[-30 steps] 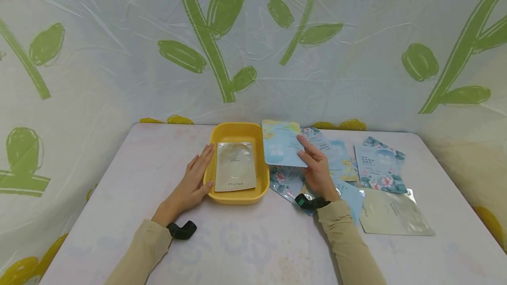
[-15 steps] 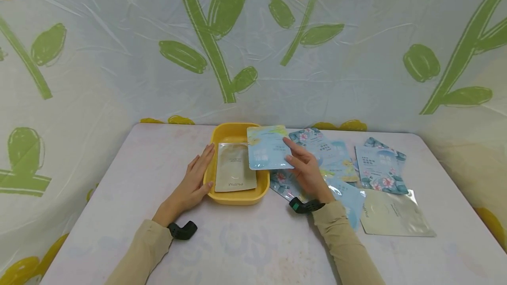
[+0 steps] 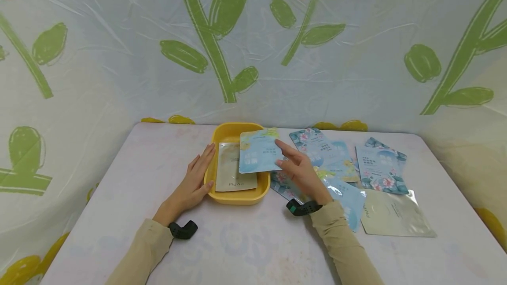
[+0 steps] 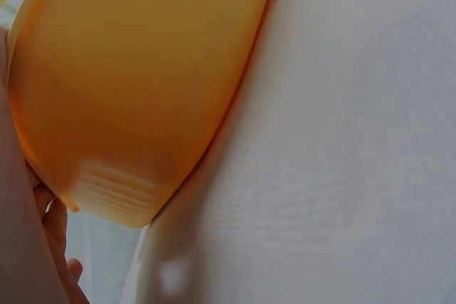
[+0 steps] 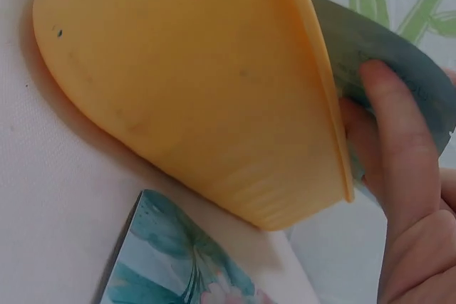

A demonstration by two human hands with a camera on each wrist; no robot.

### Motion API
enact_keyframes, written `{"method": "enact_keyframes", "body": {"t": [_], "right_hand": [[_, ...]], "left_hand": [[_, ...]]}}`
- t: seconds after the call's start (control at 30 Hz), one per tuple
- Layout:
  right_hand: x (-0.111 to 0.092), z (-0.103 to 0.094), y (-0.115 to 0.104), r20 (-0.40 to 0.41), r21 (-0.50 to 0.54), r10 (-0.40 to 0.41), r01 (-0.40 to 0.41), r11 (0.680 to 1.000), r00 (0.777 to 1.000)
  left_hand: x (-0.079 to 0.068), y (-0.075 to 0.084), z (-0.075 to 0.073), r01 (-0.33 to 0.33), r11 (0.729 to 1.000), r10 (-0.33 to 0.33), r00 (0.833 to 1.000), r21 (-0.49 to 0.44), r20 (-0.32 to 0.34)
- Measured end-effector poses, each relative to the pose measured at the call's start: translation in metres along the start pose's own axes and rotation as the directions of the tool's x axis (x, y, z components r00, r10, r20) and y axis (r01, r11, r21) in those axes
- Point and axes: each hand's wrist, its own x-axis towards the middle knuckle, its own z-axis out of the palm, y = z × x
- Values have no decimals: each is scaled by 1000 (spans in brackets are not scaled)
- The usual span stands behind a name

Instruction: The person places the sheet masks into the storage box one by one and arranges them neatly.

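A light blue face mask sachet (image 3: 258, 151) with yellow flowers is pinched between thumb and fingers of my right hand (image 3: 301, 175). It hangs over the right half of a yellow plastic tub (image 3: 237, 199). Inside the tub lies a silvery-beige sachet (image 3: 229, 175) marked PMPM, partly covered from sight by the blue one. My left hand (image 3: 193, 181) rests with straight fingers against the tub's left side. In the right wrist view, fingers (image 5: 402, 133) reach beneath the sachet (image 5: 363, 40) just above the tub's rim. The left wrist view shows the tub's outer wall (image 4: 142, 83).
Right of the tub lies an overlapping spread of blue and floral sachets (image 3: 342, 166). Farther right, a floral sachet (image 3: 382, 168) overlaps another, with a large beige sachet (image 3: 396, 214) in front. A flower-printed cloth (image 3: 317, 78) hangs behind the table (image 3: 253, 250).
My right hand has moved left and slightly down, bringing the blue face mask sachet from beside the tub to over it. The left hand and tub have stayed put.
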Motion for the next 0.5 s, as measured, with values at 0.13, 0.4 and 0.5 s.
{"method": "enact_keyframes", "body": {"t": [0.13,0.4,0.5], "right_hand": [[1,3,-2,-2,-53,6,-6,999,1000],[1,9,-5,-25,-115,20,-23,993,999],[1,9,-5,-16,-126,11,-13,992,1000]], "left_hand": [[0,0,0,6,1000,-6,1000,5,2],[0,3,-1,16,1000,-16,1000,3,7],[0,3,-1,21,1000,-21,1000,-1,8]]}}
